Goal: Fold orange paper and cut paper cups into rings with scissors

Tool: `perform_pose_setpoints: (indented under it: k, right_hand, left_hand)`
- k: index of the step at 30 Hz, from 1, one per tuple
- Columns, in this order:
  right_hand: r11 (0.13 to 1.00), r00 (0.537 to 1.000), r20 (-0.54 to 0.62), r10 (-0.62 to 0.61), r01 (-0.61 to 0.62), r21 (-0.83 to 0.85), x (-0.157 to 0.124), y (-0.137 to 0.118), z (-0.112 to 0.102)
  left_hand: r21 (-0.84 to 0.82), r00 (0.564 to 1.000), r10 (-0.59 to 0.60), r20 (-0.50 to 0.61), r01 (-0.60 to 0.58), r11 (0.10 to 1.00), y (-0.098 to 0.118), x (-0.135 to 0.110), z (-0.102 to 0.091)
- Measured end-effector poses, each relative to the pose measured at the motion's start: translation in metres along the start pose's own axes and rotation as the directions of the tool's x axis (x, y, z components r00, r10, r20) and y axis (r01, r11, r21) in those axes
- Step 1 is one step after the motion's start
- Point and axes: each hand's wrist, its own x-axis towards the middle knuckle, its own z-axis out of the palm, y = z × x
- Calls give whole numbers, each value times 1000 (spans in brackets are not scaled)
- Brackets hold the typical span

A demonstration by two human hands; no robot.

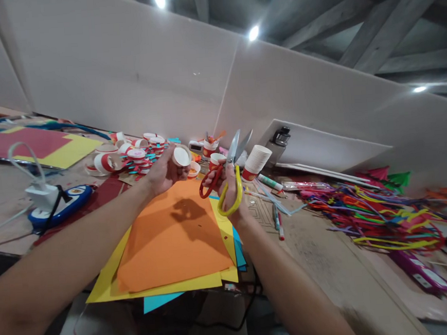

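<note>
My left hand (163, 173) is closed around a small paper cup (181, 156), its white bottom turned toward me. My right hand (231, 195) grips a pair of scissors (228, 177) with one red and one yellow handle; the blades are open and point up and away. Both hands hover above an orange sheet of paper (173, 238) that lies on top of yellow (109, 285) and blue sheets on the table.
A stack of paper cups (256, 162) stands just right of the scissors. Cut red-and-white cups (133, 155) crowd the back. A charger on a blue power strip (58, 209) lies at left. Coloured strips (377, 212), markers (277, 220) and red and yellow sheets (44, 145) cover the table.
</note>
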Motion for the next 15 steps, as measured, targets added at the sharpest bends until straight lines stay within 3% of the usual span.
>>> perform_pose_setpoints:
  k: [5,9,13,15]
  right_hand:
    - [996,991,-125,-37,47,80,11,-3,4]
    - [990,969,-230,-88,111,90,22,-11,7]
    - [981,944,-273,-187,191,-9,38,-15,8]
    - [961,945,-200,-257,229,-152,47,-14,9]
  left_hand:
    - [70,974,-182,131,174,982,-7,-5,3]
    - [21,953,-267,145,267,964,-19,-5,2]
    - [-67,936,-301,181,317,946,-28,-7,5]
    - [-83,914,-324,244,353,932,-30,-10,10]
